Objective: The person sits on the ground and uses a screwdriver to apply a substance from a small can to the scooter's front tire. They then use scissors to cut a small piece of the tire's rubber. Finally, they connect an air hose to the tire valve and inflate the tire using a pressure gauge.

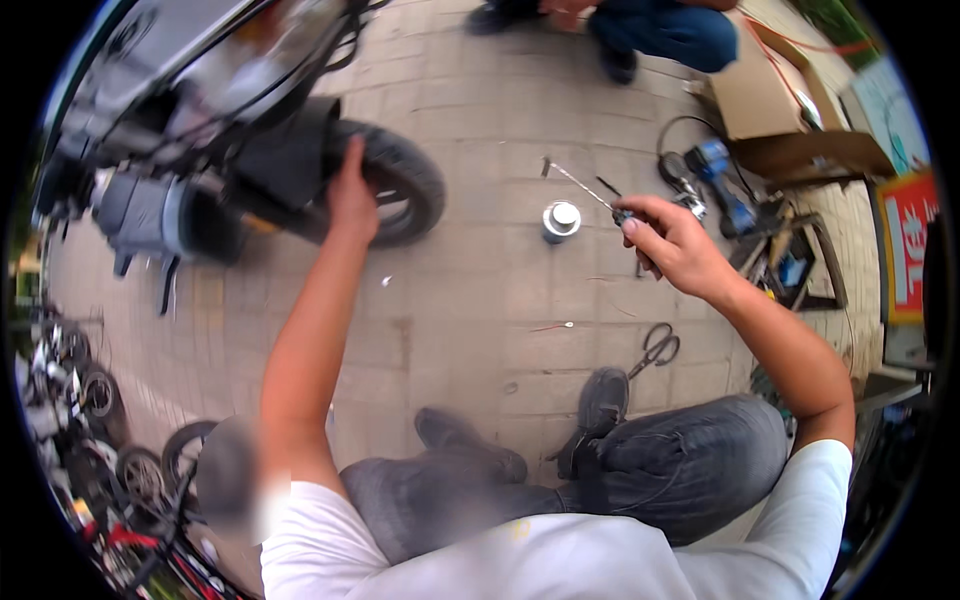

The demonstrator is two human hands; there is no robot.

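At the left, my left hand [352, 200] grips the black tyre [415, 180] of a scooter wheel; one finger lies along the rubber, and the others are partly hidden. The scooter [215, 150] is tilted on its side. My right hand [672, 243] is closed around the dark handle of a thin metal rod tool [585, 187], which points up and left over the paving. A small dark strip hangs at its tip. Just left of that hand, a small can [561, 222] with a white cap stands upright on the ground.
Scissors [657, 350] lie near my right shoe. On the right are a blue power tool [722, 185], a frame of hand tools [800, 260] and an open cardboard box [775, 85]. Another person [660, 35] crouches at the back. Parked bikes [110, 430] stand at the lower left.
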